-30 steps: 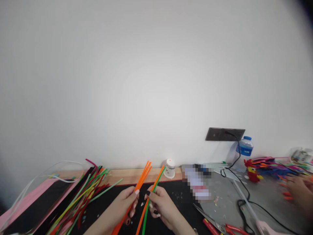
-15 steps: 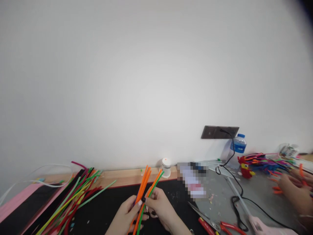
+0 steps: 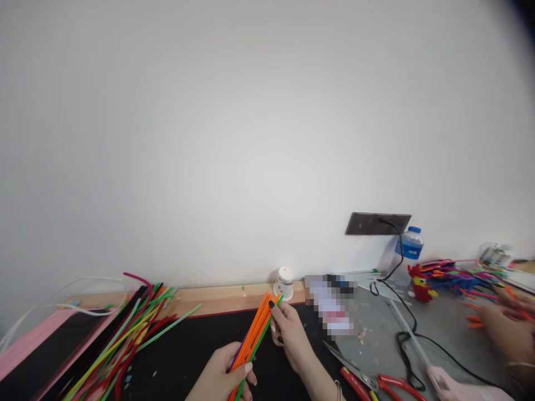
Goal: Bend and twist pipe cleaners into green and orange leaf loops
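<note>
A bundle of pipe cleaners [image 3: 256, 333], mostly orange with a green one along the right side and a purple one on the left, slants up over the black mat [image 3: 179, 348]. Low on the bundle, my left hand [image 3: 221, 374] is closed round it. Near the top, the thumb and fingers of my right hand [image 3: 290, 334] pinch the upper ends, next to the green tip. Just behind those tips a white paper cup [image 3: 285, 284] stands upside down. The bundle's lower end runs out of view.
Loose coloured pipe cleaners [image 3: 125, 340] lie at left. On the right are red-handled pliers [image 3: 363, 383], a pink glue gun [image 3: 455, 385], a black cable [image 3: 403, 348], a water bottle [image 3: 412, 245] and a red figure [image 3: 421, 287]. Another person's hand [image 3: 501, 328] works at far right.
My right hand has moved up to the tips of the bundle. The orange and green pipe cleaners, earlier fanned in two groups, now lie together and lean further right.
</note>
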The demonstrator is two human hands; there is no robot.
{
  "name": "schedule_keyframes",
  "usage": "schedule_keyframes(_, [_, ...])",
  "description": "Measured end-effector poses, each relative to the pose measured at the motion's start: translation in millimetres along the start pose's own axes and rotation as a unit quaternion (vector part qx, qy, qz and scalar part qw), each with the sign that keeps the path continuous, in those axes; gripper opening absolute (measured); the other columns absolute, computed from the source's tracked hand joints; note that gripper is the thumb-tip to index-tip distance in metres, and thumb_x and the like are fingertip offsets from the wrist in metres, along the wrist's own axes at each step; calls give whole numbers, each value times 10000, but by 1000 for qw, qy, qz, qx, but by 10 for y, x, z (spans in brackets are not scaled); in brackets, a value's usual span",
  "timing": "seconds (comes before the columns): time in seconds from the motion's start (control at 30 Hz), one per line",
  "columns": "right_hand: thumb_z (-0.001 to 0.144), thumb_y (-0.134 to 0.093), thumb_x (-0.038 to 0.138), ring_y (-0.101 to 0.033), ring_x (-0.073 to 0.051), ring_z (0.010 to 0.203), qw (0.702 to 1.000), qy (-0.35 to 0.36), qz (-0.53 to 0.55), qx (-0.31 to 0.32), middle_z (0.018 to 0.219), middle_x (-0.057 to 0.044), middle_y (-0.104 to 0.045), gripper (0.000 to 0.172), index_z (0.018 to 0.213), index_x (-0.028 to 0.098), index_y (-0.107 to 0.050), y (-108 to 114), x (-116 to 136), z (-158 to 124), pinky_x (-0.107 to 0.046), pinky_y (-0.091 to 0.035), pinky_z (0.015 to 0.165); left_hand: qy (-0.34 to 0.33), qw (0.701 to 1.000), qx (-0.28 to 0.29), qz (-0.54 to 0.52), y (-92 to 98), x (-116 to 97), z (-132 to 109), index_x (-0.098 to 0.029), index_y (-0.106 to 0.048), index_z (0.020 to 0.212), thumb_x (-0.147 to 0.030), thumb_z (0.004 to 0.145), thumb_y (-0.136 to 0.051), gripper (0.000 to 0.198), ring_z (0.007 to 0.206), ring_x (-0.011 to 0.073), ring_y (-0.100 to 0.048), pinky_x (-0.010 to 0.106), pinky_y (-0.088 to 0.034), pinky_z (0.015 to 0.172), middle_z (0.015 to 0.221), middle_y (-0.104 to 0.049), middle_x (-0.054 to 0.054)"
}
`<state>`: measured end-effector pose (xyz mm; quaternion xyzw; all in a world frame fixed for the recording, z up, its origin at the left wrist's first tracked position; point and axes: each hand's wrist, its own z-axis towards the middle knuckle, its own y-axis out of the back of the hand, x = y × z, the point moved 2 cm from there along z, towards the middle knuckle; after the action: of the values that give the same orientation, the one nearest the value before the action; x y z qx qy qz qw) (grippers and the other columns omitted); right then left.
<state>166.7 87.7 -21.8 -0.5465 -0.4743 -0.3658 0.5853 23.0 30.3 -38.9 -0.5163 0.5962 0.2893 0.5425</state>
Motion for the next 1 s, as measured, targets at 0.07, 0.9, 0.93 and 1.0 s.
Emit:
schedule_keyframes(0.07, [741, -547, 465, -193, -6, 322, 1000, 8, -2, -7, 432, 111, -355, 308, 741, 180, -429, 23, 13, 4, -142, -104, 313, -9, 1000, 0, -5, -10, 14, -10, -161, -469, 732, -399, 650, -637, 303, 386, 75, -552, 161, -394, 369, 578, -623, -13])
schedule_keyframes(0.9, [714, -518, 544, -359, -40, 261, 998, -11, -45, 44, 427, 30, -510, 418, 582, 155, -442, -278, -248, -147, -149, -225, 250, -6, 993, -122, -5, 40, -32, 4, -161, -526, 687, -581, 559, -644, 455, 402, 115, -576, 180, -400, 379, 524, -622, 3])
schedule_keyframes(0.93, [709, -525, 543, -365, -41, 261, 998, -12, -43, 47, 429, 27, -517, 415, 588, 153, -447, -282, -249, -148, -148, -236, 250, -5, 993, -121, -6, 39, -29, 6, -161, -522, 685, -581, 555, -645, 456, 401, 114, -576, 179, -400, 379, 527, -624, 3])
schedule_keyframes(1.0, [696, -541, 543, -378, -46, 262, 998, -12, -42, 51, 430, 22, -528, 412, 598, 152, -454, -293, -248, -152, -149, -255, 250, -2, 993, -121, -9, 40, -24, 13, -164, -510, 675, -583, 545, -651, 460, 391, 109, -572, 175, -394, 372, 520, -621, -3])
